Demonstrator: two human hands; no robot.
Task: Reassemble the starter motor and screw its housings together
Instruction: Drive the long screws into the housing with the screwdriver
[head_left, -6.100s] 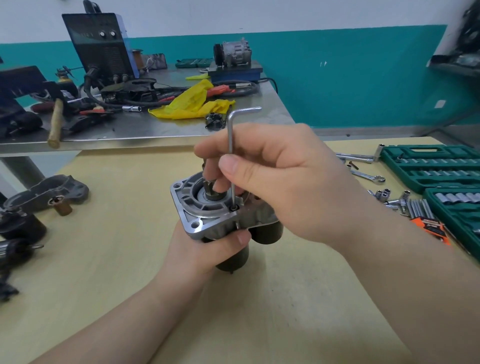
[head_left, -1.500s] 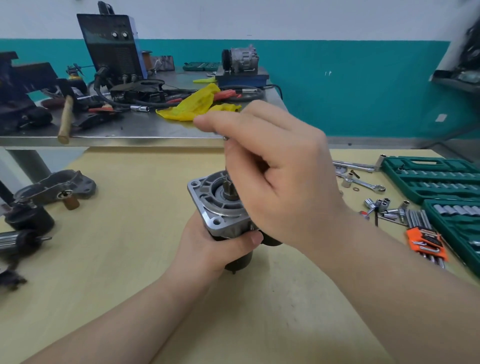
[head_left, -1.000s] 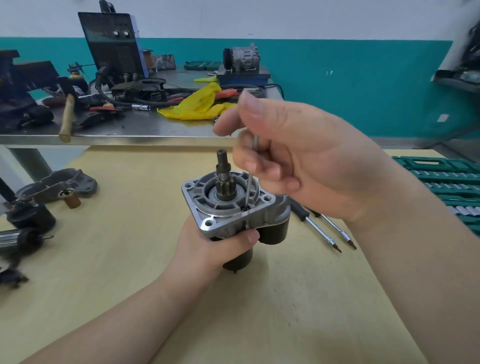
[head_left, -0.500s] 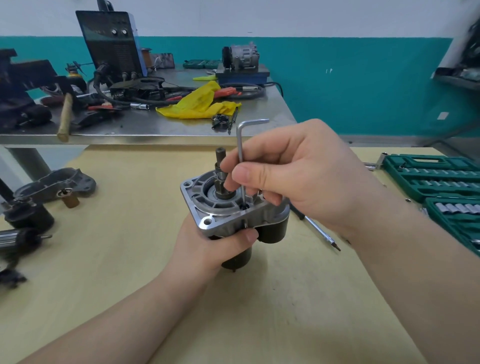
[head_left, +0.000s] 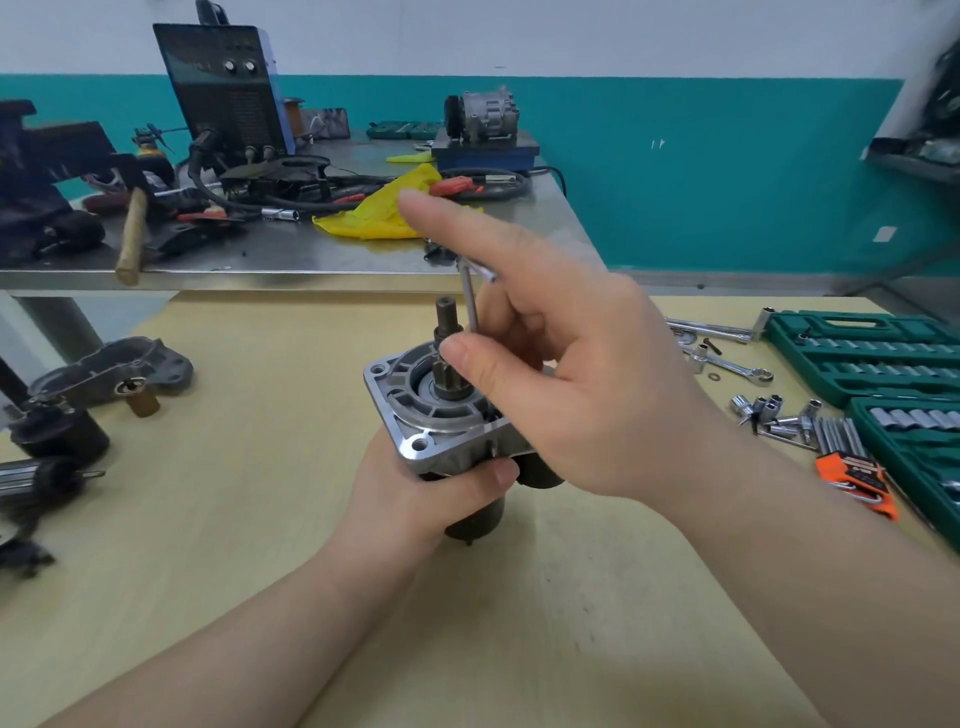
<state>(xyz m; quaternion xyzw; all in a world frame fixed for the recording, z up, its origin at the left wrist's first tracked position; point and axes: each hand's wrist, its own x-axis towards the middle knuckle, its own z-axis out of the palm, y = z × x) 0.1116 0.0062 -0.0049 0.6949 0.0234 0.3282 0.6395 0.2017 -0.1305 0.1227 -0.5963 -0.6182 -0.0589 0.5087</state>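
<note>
In the head view, the left hand (head_left: 415, 499) grips the starter motor, a dark cylinder body with a silver cast aluminium front housing (head_left: 436, 415), from below. Its fingers are curled around the dark body, and the thumb presses on the front edge of the silver housing. The motor stands upright over the pale yellow wooden table (head_left: 234, 519), with its flange facing up and a little toward the camera. A dark toothed pinion shaft (head_left: 448, 332) rises from the middle of the housing.

The right hand (head_left: 571, 384) is above and to the right of the motor and holds a thin L-shaped steel hex key (head_left: 471, 306). The long leg of the key goes almost straight down just beside the pinion shaft, toward the right rear side of the flange; its lower tip is hidden behind the thumb. The thumb lies across the front of the key, the middle fingers are curled behind it, and the index finger points out straight to the upper left, over the short bent end of the key.

On the table at the right lie green plastic socket set cases (head_left: 872, 358), loose chrome sockets (head_left: 769, 410) and an orange holder with hex keys (head_left: 852, 473). At the left is a grey cast housing part (head_left: 109, 369).
</note>
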